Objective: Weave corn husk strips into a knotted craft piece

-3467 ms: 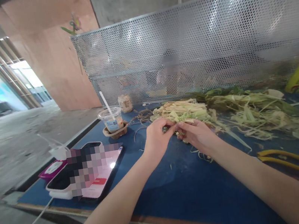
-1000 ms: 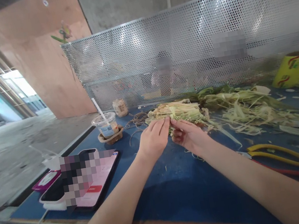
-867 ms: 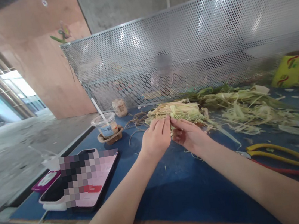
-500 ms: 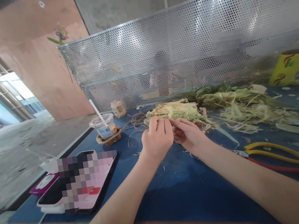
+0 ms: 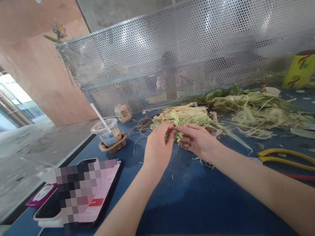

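Over the middle of the blue table, my left hand [image 5: 160, 143] and my right hand [image 5: 197, 139] meet fingertip to fingertip. Both are closed in a pinch, and whatever thin piece lies between the fingers is too small and covered to make out. Right behind them lies a bundle of pale corn husks [image 5: 182, 112], with small green sprigs [image 5: 203, 122] at its near side. Part of the bundle is hidden by my fingers. Thin brown cord [image 5: 140, 125] lies in loops to its left.
A lidded cup [image 5: 109, 135] with a straw, a tablet [image 5: 108, 185] and a phone [image 5: 47, 207] are on the left. Scissors [image 5: 292, 158] with yellow and red handles, loose husks [image 5: 265, 119] and a yellow roll [image 5: 302, 69] are on the right. A perforated metal panel [image 5: 143, 64] stands behind.
My left hand has turned, its fist loosening into a pinch with the thumb showing. The right hand stays close beside it. The view has shifted slightly.
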Motion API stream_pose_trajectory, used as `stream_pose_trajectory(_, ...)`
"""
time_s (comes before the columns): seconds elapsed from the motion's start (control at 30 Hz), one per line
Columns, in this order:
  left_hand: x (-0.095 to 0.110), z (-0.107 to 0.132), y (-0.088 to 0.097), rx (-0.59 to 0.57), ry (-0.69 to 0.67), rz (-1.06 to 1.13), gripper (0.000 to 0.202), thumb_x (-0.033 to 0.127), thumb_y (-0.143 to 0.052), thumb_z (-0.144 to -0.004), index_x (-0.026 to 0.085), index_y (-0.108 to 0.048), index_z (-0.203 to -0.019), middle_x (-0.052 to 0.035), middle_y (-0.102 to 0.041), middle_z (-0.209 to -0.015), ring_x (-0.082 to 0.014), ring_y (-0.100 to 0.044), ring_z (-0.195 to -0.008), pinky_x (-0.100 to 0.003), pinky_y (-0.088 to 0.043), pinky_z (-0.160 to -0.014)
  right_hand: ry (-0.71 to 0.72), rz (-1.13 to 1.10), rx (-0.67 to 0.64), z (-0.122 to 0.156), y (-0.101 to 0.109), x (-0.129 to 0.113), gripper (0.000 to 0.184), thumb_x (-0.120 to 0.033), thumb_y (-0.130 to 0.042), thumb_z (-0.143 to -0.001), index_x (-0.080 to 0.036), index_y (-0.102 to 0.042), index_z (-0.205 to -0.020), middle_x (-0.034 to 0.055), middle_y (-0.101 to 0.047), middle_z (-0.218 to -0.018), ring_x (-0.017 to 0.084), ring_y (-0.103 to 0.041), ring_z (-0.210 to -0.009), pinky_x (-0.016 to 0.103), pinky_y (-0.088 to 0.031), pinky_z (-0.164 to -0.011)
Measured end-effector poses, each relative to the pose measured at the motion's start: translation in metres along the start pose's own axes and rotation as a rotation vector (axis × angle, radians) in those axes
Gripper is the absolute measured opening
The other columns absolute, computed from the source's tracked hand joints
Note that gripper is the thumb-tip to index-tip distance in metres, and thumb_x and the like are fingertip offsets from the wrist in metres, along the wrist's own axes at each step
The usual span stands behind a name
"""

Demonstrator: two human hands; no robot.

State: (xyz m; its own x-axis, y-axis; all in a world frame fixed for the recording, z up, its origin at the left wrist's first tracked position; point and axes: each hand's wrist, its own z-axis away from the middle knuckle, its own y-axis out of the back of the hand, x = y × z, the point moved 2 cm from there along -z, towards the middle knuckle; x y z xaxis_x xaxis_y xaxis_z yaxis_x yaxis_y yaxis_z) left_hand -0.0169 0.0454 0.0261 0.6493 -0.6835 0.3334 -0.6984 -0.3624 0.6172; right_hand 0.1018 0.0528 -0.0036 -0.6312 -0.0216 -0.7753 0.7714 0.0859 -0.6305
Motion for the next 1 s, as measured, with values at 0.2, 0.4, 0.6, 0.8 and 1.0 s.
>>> stream_pose_trajectory(0.2,0.001,0.001,-0.002,-0.008,-0.025,-0.106,0.014,0.015,-0.045,-0.08,0.015,-0.057,-0.086,-0.0067,-0.064,-0.087,-0.0179,-0.057,-0.083,-0.032,-0.048,-0.072,-0.025,0.094,-0.02,0.0,0.002,-0.003,0.032,-0.026,-0.076,-0.05,-0.017,-0.046,-0.054,-0.0093,-0.036,-0.043,0.004,-0.032,-0.042,0.019,-0.022,-0.039)
stream_pose_trajectory(0.4,-0.001,0.0,0.001,-0.113,0.161,0.175,0.012,0.018,-0.048,-0.077,0.015,-0.06,-0.079,-0.0036,-0.064,-0.075,-0.0115,-0.056,-0.056,-0.025,-0.048,-0.053,0.01,0.164,-0.004,-0.002,0.003,-0.004,0.033,-0.028,-0.075,-0.052,-0.017,-0.045,-0.051,-0.0081,-0.038,-0.043,0.004,-0.03,-0.041,0.019,-0.022,-0.038)
stream_pose_trajectory(0.6,-0.011,0.0,-0.004,-0.236,0.563,0.762,0.025,0.031,-0.06,-0.07,0.011,-0.065,-0.083,-0.0073,-0.065,-0.075,-0.0138,-0.058,-0.061,-0.021,-0.047,-0.04,-0.009,0.185,-0.024,-0.001,0.003,-0.004,0.028,-0.029,-0.075,-0.053,-0.016,-0.05,-0.052,-0.0073,-0.04,-0.045,0.003,-0.029,-0.042,0.018,-0.023,-0.038)
stream_pose_trajectory(0.8,-0.011,0.001,-0.008,-0.21,0.679,0.883,0.024,0.024,-0.062,-0.067,0.012,-0.067,-0.088,-0.0067,-0.066,-0.078,-0.0131,-0.058,-0.068,-0.016,-0.042,-0.038,-0.016,0.183,-0.032,-0.003,0.005,-0.005,0.028,-0.027,-0.076,-0.05,-0.016,-0.051,-0.052,-0.0081,-0.04,-0.044,0.002,-0.028,-0.04,0.018,-0.023,-0.038)
stream_pose_trajectory(1.0,-0.017,0.0,-0.01,-0.265,0.659,0.847,0.021,0.028,-0.063,-0.067,0.012,-0.066,-0.079,-0.0054,-0.064,-0.073,-0.0117,-0.055,-0.064,-0.015,-0.039,-0.035,-0.041,0.182,-0.03,-0.005,0.007,-0.003,0.028,-0.026,-0.077,-0.049,-0.016,-0.051,-0.052,-0.0083,-0.042,-0.043,0.002,-0.029,-0.038,0.018,-0.023,-0.037)
